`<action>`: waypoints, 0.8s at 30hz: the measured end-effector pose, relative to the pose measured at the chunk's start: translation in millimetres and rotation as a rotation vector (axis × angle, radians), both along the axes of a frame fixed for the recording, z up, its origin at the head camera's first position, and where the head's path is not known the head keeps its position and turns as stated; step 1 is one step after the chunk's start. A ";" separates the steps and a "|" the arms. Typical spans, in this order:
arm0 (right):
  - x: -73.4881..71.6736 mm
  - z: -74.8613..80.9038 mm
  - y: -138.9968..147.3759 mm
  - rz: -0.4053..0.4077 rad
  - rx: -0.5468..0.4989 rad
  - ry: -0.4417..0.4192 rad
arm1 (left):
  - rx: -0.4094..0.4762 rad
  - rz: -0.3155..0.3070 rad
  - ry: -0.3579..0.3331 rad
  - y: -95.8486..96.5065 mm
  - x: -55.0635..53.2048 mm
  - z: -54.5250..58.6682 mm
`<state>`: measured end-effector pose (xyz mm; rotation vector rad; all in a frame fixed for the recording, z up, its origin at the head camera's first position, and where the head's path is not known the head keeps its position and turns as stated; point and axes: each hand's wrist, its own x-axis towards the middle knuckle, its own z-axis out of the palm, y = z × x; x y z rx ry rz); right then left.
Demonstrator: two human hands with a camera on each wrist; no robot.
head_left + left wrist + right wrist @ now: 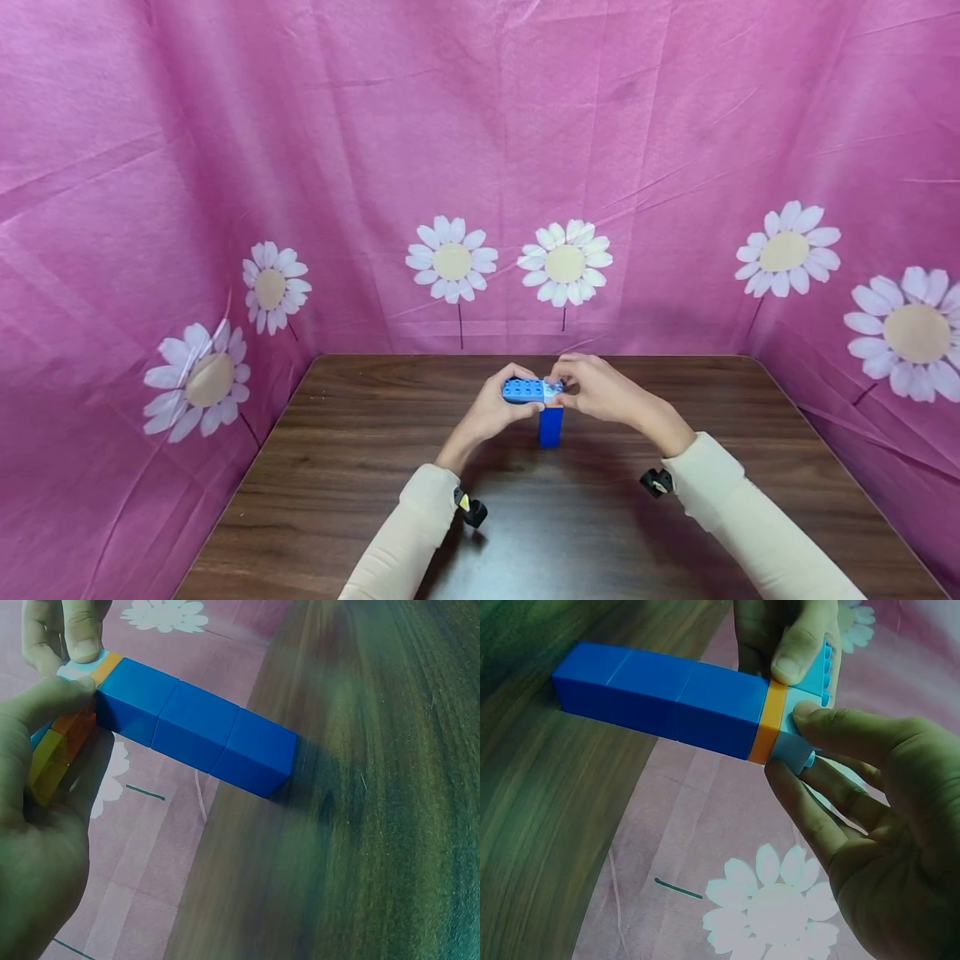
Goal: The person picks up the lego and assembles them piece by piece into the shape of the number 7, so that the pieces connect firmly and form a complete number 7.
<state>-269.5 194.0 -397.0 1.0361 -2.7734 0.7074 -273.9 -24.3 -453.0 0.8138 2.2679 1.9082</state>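
A column of dark blue blocks (551,427) stands upright on the table, with an orange layer (768,724) and a light blue brick (792,736) on top. My left hand (489,410) grips a long blue studded brick (522,390) that reaches out to the left at the column's top. Beneath this brick, an orange brick (73,735) and a yellow brick (46,766) show in the left wrist view. From the right, my right hand (603,393) pinches the light blue brick between thumb and fingers. The fingers partly hide how these top bricks join.
The brown wooden table (352,467) carries the column near its far edge. Pink cloth (360,167) with printed daisies hangs behind and on both sides. Each light sleeve has a black wrist device (657,482) on it.
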 end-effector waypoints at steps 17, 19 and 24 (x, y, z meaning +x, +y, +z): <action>-1.6 0.1 -2.3 -0.029 -0.012 -0.045 | -0.017 0.029 -0.012 0.4 -3.1 -7.9; -1.8 2.1 -1.5 -0.032 -0.023 -0.072 | -0.017 0.039 -0.001 2.0 -8.1 -15.8; -2.6 4.2 -1.0 -0.048 -0.028 -0.102 | -0.029 0.056 0.028 4.8 -15.8 -26.6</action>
